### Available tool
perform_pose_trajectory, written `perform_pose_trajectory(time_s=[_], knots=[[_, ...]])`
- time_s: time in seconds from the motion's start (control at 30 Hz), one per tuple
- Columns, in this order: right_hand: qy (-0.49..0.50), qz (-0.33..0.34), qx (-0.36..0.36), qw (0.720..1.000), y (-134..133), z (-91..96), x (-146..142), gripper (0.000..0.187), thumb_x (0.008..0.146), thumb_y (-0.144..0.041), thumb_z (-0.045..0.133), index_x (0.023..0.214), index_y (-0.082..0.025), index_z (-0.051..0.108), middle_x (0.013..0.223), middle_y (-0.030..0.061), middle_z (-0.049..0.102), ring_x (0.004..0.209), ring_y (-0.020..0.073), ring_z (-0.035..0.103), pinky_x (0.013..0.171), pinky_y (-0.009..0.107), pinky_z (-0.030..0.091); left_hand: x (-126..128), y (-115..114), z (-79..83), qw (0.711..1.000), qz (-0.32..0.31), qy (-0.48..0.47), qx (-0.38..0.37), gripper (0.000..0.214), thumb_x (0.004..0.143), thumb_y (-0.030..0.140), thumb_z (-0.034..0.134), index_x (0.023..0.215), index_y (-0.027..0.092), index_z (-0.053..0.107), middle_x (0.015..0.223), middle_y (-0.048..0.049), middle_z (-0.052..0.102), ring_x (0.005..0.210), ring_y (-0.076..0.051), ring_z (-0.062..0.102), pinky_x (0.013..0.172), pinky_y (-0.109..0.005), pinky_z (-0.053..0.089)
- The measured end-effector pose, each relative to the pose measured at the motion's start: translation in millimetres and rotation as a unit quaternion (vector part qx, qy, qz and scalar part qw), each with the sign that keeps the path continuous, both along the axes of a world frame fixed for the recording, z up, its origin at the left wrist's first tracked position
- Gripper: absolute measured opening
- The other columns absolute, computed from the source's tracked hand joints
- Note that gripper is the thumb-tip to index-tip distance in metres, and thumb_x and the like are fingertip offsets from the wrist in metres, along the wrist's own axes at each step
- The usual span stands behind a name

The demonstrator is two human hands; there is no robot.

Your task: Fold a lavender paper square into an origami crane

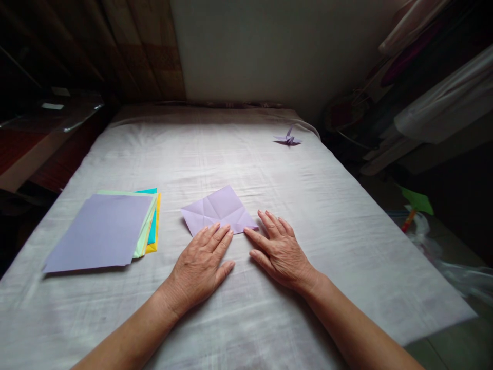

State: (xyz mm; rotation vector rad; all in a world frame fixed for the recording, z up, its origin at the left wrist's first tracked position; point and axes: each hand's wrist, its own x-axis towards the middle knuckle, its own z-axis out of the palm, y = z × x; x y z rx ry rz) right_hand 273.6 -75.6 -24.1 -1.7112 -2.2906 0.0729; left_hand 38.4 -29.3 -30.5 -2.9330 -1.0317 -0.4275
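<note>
A creased sheet of light purple origami paper lies on the cloth-covered surface in front of me, its near edge folded. My left hand rests flat with its fingertips on the paper's near edge, fingers stretched out and thumb apart. At the paper's right corner, my right hand has its index fingertip touching the near edge, the other fingers spread. Neither hand grips anything. Part of the near edge is hidden under the left fingers.
To the left lies a stack of coloured paper, purple on top with green, blue and yellow beneath. A folded purple paper crane stands at the far right. The pale cloth drops off at the right, where hanging clothes and plastic bags are.
</note>
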Motion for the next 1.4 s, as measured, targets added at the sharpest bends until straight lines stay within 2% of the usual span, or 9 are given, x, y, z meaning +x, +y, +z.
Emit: perform_pose_trajectory(time_s=[0.37, 0.57, 0.7, 0.93, 1.2, 1.4], knots=[[-0.005, -0.002, -0.014, 1.000, -0.6, -0.6, 0.0, 0.049, 0.092, -0.047, 0.058, 0.137, -0.031, 0.055, 0.156, 0.0162, 0.032, 0.144, 0.0345, 0.027, 0.112, 0.054, 0.026, -0.5, -0.2, -0.7, 1.000, 0.000, 0.004, -0.001, 0.057, 0.099, 0.050, 0.037, 0.143, 0.016, 0.046, 0.148, -0.0071, 0.048, 0.137, -0.025, 0.042, 0.116, -0.041, 0.027], [-0.015, 0.015, -0.012, 1.000, 2.0, 1.0, -4.4, 0.048, 0.093, -0.047, 0.056, 0.139, -0.033, 0.053, 0.159, 0.0141, 0.025, 0.145, 0.0342, 0.023, 0.114, 0.054, 0.021, 0.1, 0.6, 1.6, 1.000, -0.002, 0.005, 0.004, 0.057, 0.098, 0.050, 0.039, 0.143, 0.016, 0.048, 0.148, -0.0067, 0.049, 0.137, -0.025, 0.043, 0.116, -0.040, 0.029], [-0.028, 0.034, -0.027, 0.999, 5.3, 2.4, -8.9, 0.049, 0.093, -0.048, 0.054, 0.140, -0.035, 0.051, 0.160, 0.0130, 0.023, 0.146, 0.0348, 0.022, 0.114, 0.056, 0.018, 0.4, 0.2, 0.5, 1.000, 0.004, 0.000, 0.004, 0.057, 0.098, 0.050, 0.038, 0.144, 0.017, 0.046, 0.147, -0.0067, 0.049, 0.136, -0.025, 0.043, 0.115, -0.041, 0.029], [-0.036, 0.020, -0.056, 0.998, 5.3, 3.3, -9.7, 0.050, 0.094, -0.050, 0.053, 0.141, -0.037, 0.049, 0.160, 0.0117, 0.023, 0.146, 0.0347, 0.021, 0.114, 0.056, 0.017, -0.4, -0.2, -1.4, 1.000, 0.005, 0.004, -0.007, 0.058, 0.098, 0.051, 0.038, 0.145, 0.017, 0.045, 0.149, -0.0072, 0.047, 0.138, -0.025, 0.041, 0.116, -0.041, 0.028], [-0.072, 0.001, -0.074, 0.995, 1.8, 2.4, 7.3, 0.053, 0.095, -0.051, 0.051, 0.145, -0.037, 0.042, 0.161, 0.0099, 0.021, 0.147, 0.0345, 0.019, 0.114, 0.056, 0.018, 0.2, 1.1, 0.9, 1.000, 0.002, 0.007, 0.004, 0.057, 0.098, 0.051, 0.036, 0.142, 0.016, 0.048, 0.147, -0.0068, 0.049, 0.135, -0.025, 0.044, 0.115, -0.040, 0.029], [-0.114, -0.044, -0.070, 0.990, -2.6, 0.2, 24.0, 0.051, 0.095, -0.046, 0.052, 0.144, -0.036, 0.044, 0.160, 0.0104, 0.023, 0.146, 0.0345, 0.023, 0.113, 0.055, 0.022, 0.0, 1.9, 0.3, 1.000, 0.000, 0.010, 0.005, 0.057, 0.098, 0.051, 0.037, 0.141, 0.016, 0.050, 0.147, -0.0070, 0.050, 0.135, -0.025, 0.045, 0.114, -0.040, 0.030]])
